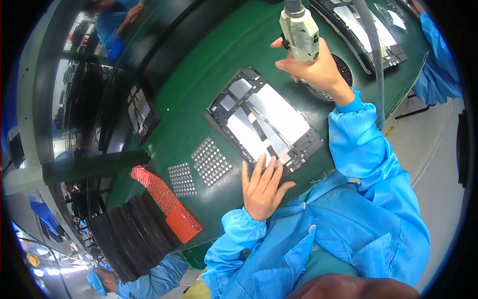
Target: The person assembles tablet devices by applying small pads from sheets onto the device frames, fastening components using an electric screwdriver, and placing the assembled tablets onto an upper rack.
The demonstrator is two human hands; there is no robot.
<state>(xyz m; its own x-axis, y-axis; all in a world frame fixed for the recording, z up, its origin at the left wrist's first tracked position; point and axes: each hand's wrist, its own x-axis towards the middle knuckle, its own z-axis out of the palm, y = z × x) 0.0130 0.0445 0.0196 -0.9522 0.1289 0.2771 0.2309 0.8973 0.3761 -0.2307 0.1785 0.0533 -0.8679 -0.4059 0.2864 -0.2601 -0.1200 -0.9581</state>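
Note:
My right hand (322, 70) is wrapped round a cream-coloured electric screwdriver (300, 37), held up at the far right of the bench. Its tip is hidden from view. Beneath that hand sits a round dish (344, 70) with a dark, dotted surface, partly covered by my wrist. An opened tablet-like device (281, 117) lies at a slant on the green bench, showing silver panels, a black frame and a ribbon cable. My left hand (262, 192) lies flat with fingers apart, its fingertips touching the device's near edge.
Two sheets of small parts (211, 162) lie left of the device, near a red bubble-wrap strip (162, 197). Black padded slabs (129, 234) stand at the left edge. Another opened device (361, 35) and a grey cable (377, 65) are far right. Co-workers in blue sit nearby.

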